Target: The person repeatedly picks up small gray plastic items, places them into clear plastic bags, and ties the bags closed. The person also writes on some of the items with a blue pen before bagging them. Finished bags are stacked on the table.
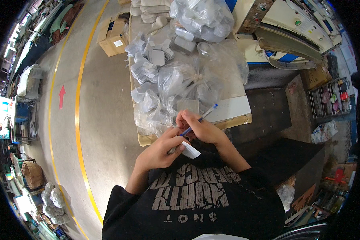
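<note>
My right hand (204, 130) is closed around a pen (209, 111) with a blue cap end and see-through barrel, which slants up and to the right. Close beside it, my left hand (161, 150) grips a small white piece (191, 151), flat with a rounded end, that sticks out past the thumb. Whether it is one layer or several I cannot tell. Both hands meet in front of my chest, at the near edge of the table. Just beyond them lie see-through plastic bags (180, 82) with pale grey pieces inside.
Stacks of grey cut pieces (157, 57) and a large stuffed plastic bag (204, 18) cover the table's far part. A white sheet (232, 109) lies at its right corner. An open cardboard box (113, 38) stands left of the table; a machine (296, 28) is at the far right.
</note>
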